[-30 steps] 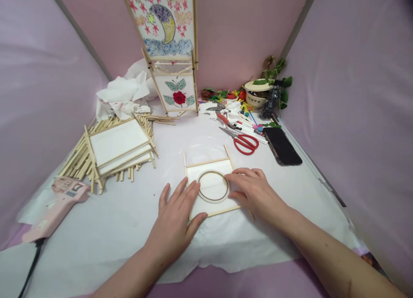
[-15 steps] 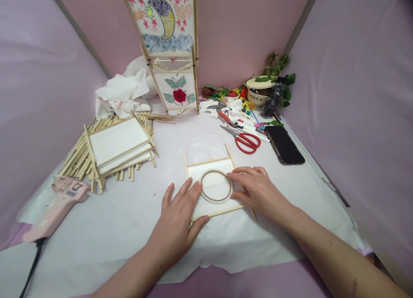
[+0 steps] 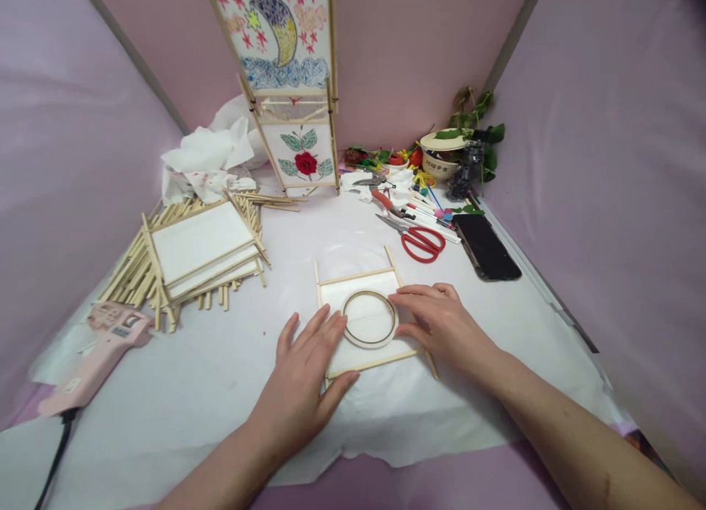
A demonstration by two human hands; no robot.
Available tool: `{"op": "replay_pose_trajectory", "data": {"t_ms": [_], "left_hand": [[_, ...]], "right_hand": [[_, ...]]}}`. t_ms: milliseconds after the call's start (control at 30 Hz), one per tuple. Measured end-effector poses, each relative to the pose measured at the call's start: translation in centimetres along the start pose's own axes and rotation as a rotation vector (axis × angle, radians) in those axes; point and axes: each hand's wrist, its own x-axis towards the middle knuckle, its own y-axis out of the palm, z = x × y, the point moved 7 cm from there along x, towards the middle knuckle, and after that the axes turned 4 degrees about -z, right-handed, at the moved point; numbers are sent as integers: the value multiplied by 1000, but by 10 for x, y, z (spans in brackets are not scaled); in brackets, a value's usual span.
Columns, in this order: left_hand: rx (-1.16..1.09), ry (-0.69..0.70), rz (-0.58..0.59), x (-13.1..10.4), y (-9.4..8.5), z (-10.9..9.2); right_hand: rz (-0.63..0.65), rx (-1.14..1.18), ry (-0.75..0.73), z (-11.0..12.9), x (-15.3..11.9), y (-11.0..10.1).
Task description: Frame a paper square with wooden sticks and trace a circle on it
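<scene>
The left hand [image 3: 303,374] lies palm down with its fingers spread, clenched on nothing. Its index fingertip meets the left edge of a thin ring [image 3: 368,344], and its thumb reaches over the near stick of a stick frame [image 3: 358,277]. The right hand [image 3: 438,322] is half open, thumb and forefinger parted and curved toward the ring's right edge, forefinger higher, thumb lower. Their tips touch the rim or sit just beside it; I cannot tell how firmly they press.

The ring, pale outside with a brown inner band, lies flat on the white panel [image 3: 353,357] inside the frame, between the two hands. The frame rests on a white sheet [image 3: 220,392], its side sticks jutting past the crosspieces.

Compared with a second ago, the left hand and the ring sit slightly farther right in the view; the scissors [image 3: 423,243] and phone [image 3: 488,246] appear shifted that way too, so the camera may account for part of it. From half a second ago, almost nothing differs.

Farther out, pruning shears [image 3: 383,201] lie beyond the scissors. To the left, framed panels [image 3: 201,245] are stacked on loose sticks [image 3: 124,274], with a pink glue gun [image 3: 99,359] nearby. Behind, a rose panel [image 3: 306,160] stands beneath a moon panel [image 3: 281,39].
</scene>
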Motion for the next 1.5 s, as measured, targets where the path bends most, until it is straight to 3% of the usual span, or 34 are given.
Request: {"op": "replay_pose_trajectory", "data": {"t_ms": [1333, 1400, 1500], "left_hand": [[18, 20, -81, 1, -5, -1], [-14, 8, -127, 1, -10, -1], [-116, -7, -309, -1, -26, -2]], "right_hand": [[98, 12, 6, 2, -3, 2], [90, 15, 1, 2, -3, 0], [33, 26, -14, 2, -2, -7]]}}
